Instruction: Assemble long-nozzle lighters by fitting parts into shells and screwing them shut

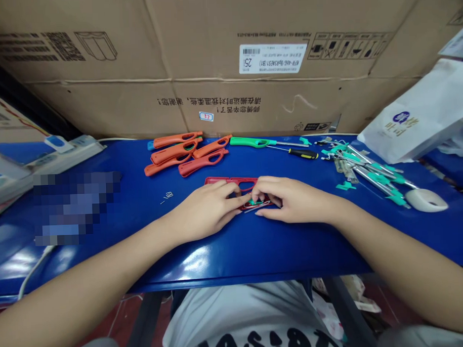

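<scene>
In the middle of the blue table, my left hand (216, 204) grips a red lighter casing half (240, 207), its fingers closed over the left side. My right hand (295, 199) is bent over the right side, thumb and fingers closing on the same piece. Between my fingertips a small green plastic part (254, 201) sits in the casing, with a thin metal piece (257, 207) along its near edge. Just behind lies another red casing half (249, 184) with a finger loop, partly covered by my hands. My fingers hide much of the inside.
Several orange lighter casings (173, 154) lie behind to the left. A green lighter casing (249, 141) and a black-yellow screwdriver (302, 154) lie behind. At right are metal tubes with green parts (376, 176), a white oval object (426, 200) and a white bag (419, 114). Small metal bits (168, 195) lie left.
</scene>
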`<state>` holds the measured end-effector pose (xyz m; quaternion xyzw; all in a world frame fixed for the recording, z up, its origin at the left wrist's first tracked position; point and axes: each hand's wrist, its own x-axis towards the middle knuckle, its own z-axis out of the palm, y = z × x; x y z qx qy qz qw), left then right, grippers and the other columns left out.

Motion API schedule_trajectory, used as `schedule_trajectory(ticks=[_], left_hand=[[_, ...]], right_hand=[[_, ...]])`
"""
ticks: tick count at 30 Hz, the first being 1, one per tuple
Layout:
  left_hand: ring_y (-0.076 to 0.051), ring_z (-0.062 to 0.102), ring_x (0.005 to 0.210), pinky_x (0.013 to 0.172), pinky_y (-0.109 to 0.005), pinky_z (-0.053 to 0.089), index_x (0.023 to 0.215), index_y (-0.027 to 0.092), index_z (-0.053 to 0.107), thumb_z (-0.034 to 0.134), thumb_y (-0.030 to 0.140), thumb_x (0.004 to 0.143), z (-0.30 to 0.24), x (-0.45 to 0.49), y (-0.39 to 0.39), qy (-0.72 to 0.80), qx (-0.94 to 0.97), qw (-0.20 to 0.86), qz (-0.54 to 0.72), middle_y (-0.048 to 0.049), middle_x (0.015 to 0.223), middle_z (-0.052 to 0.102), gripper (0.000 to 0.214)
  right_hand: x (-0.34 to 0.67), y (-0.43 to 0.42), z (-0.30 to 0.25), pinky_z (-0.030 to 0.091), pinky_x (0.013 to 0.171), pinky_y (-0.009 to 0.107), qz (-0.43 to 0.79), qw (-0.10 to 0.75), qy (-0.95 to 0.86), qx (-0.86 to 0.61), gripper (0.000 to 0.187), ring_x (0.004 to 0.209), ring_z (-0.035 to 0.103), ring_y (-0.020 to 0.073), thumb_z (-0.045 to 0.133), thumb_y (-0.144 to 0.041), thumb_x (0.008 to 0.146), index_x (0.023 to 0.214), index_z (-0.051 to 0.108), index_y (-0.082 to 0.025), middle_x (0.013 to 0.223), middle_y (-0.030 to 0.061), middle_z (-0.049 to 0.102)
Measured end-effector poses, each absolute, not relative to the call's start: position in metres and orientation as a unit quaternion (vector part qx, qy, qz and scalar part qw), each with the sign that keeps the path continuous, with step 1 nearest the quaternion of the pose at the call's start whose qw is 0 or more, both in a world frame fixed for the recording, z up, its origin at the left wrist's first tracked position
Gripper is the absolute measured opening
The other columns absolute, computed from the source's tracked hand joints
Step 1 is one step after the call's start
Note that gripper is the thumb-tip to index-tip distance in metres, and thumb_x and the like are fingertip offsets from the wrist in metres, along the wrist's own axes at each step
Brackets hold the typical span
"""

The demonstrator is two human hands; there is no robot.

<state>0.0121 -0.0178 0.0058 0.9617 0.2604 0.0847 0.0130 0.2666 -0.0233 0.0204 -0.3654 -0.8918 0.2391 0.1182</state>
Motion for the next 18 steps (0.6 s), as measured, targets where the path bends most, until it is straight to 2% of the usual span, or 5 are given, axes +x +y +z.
schedule_trajectory(ticks=[5, 10, 14, 16, 18], left_hand=[[-0.022, 0.060, 0.097, 0.084, -0.036, 0.053, 0.134, 0.028, 0.065, 0.040, 0.029, 0.107, 0.006, 0.013, -0.018, 0.242, 0.967, -0.002, 0.084, -0.0089, 0.113, 0.062, 0.036], [-0.022, 0.060, 0.097, 0.083, -0.035, 0.052, 0.136, 0.027, 0.064, 0.042, 0.027, 0.107, 0.005, 0.013, -0.018, 0.234, 0.967, -0.011, 0.096, -0.0090, 0.112, 0.062, 0.037], [-0.022, 0.061, 0.098, 0.085, -0.035, 0.053, 0.135, 0.026, 0.065, 0.042, 0.026, 0.106, 0.007, 0.013, -0.018, 0.239, 0.967, 0.003, 0.090, -0.0092, 0.112, 0.063, 0.036], [-0.022, 0.061, 0.100, 0.088, -0.036, 0.053, 0.135, 0.026, 0.064, 0.043, 0.026, 0.106, 0.008, 0.013, -0.019, 0.243, 0.966, 0.008, 0.092, -0.0092, 0.113, 0.064, 0.036], [-0.022, 0.062, 0.101, 0.089, -0.036, 0.053, 0.136, 0.027, 0.064, 0.045, 0.027, 0.106, 0.009, 0.013, -0.019, 0.247, 0.964, 0.012, 0.099, -0.0085, 0.112, 0.065, 0.036]], right_hand=[[0.264, -0.022, 0.016, 0.034, 0.064, 0.025, 0.187, 0.103, -0.912, -0.351, 0.003, 0.072, 0.053, 0.0123, 0.060, -0.021, 0.094, 0.097, 0.061, -0.021, 0.097, 0.0015, 0.066], [0.264, -0.021, 0.013, 0.037, 0.066, 0.025, 0.212, 0.122, -0.899, -0.362, 0.005, 0.074, 0.055, 0.0133, 0.060, -0.022, 0.094, 0.099, 0.062, -0.021, 0.090, 0.0011, 0.065], [0.267, -0.018, 0.019, 0.041, 0.067, 0.025, 0.245, 0.149, -0.888, -0.360, 0.012, 0.072, 0.056, 0.0135, 0.059, -0.032, 0.096, 0.094, 0.062, -0.020, 0.085, 0.0018, 0.064], [0.273, -0.014, 0.023, 0.042, 0.068, 0.026, 0.211, 0.163, -0.874, -0.407, 0.017, 0.074, 0.058, 0.0150, 0.055, -0.035, 0.098, 0.094, 0.061, -0.020, 0.087, 0.0035, 0.065], [0.284, -0.009, 0.028, 0.044, 0.071, 0.029, 0.130, 0.139, -0.841, -0.506, 0.016, 0.082, 0.061, 0.0192, 0.053, -0.034, 0.097, 0.099, 0.060, -0.020, 0.097, 0.0078, 0.067]])
